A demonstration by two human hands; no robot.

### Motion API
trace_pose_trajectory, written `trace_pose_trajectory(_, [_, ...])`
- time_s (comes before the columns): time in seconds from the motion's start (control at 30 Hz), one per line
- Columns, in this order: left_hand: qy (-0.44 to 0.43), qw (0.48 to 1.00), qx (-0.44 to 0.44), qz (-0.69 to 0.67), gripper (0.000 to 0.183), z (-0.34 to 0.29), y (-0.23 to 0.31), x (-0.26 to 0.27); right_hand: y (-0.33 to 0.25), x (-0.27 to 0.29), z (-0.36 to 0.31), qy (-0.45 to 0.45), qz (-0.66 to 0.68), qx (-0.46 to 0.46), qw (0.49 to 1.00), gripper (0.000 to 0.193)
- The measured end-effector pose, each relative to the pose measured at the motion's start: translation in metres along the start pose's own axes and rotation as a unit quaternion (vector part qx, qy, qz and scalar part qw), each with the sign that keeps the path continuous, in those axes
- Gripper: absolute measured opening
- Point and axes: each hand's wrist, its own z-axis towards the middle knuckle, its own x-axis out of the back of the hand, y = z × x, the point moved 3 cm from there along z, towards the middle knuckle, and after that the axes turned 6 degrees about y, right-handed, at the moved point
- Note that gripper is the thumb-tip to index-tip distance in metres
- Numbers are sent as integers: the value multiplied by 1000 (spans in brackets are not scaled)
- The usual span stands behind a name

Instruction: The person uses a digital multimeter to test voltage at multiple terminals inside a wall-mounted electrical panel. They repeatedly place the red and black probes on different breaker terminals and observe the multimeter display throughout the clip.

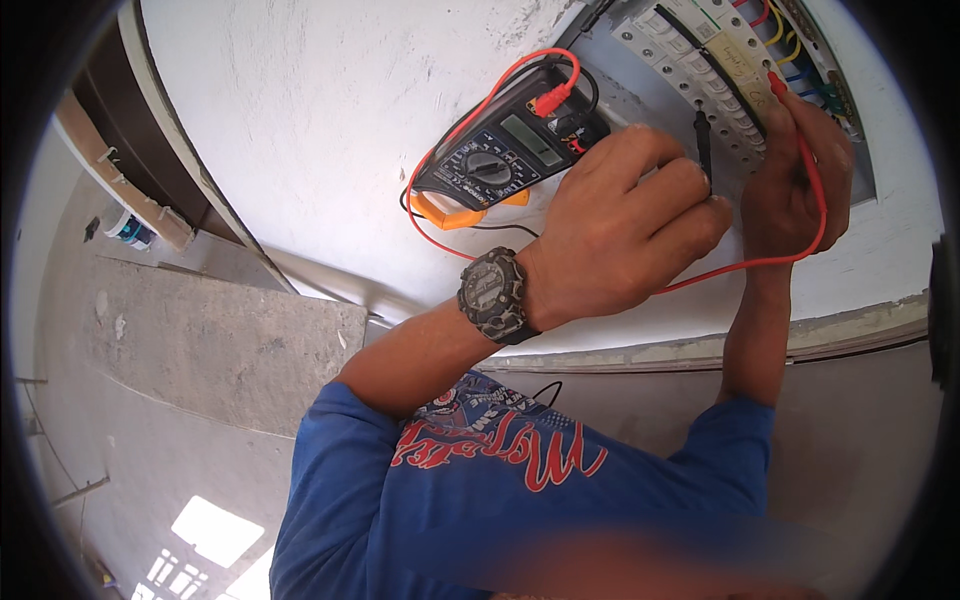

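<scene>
My left hand (625, 225), below a dark wristwatch (492, 295), is closed around a black test probe (704, 140). The probe's tip is at the lower terminals of a row of circuit breakers (690, 55) in a wall box. Farther right, my right hand (805, 175) grips a red test probe (777, 84), its tip at the breakers' right end. A red lead (735, 265) runs from that hand, passing behind my left wrist. To the left, a black digital multimeter (495, 160) with an orange stand rests against the white wall, red and black leads plugged in.
Red, yellow, blue and green wires (795, 45) fill the box's right side. A yellowish label strip (740, 60) covers part of the breakers. At left stand a dark doorway (140, 120) and a small bucket (130, 232), with a rough board (220, 330) on the floor.
</scene>
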Motion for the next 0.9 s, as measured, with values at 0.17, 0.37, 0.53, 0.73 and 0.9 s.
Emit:
trace_pose_trajectory(0.17, [20,1000,7,-13,40,5,0,-2,4,4,7,-20,-9,-1,1000,17])
trace_pose_trajectory(0.37, [49,999,13,6,38,14,-5,0,5,4,10,-33,6,-82,996,13])
trace_pose_trajectory(0.53, [58,997,50,-14,39,16,-8,4,6,2,10,7,30,-102,994,12])
trace_pose_trajectory(0.73, [51,996,67,-21,38,16,-6,4,6,4,11,-35,-27,-93,995,10])
trace_pose_trajectory(0.9, [44,996,76,-19,39,14,-10,7,5,2,10,-21,-21,-71,997,11])
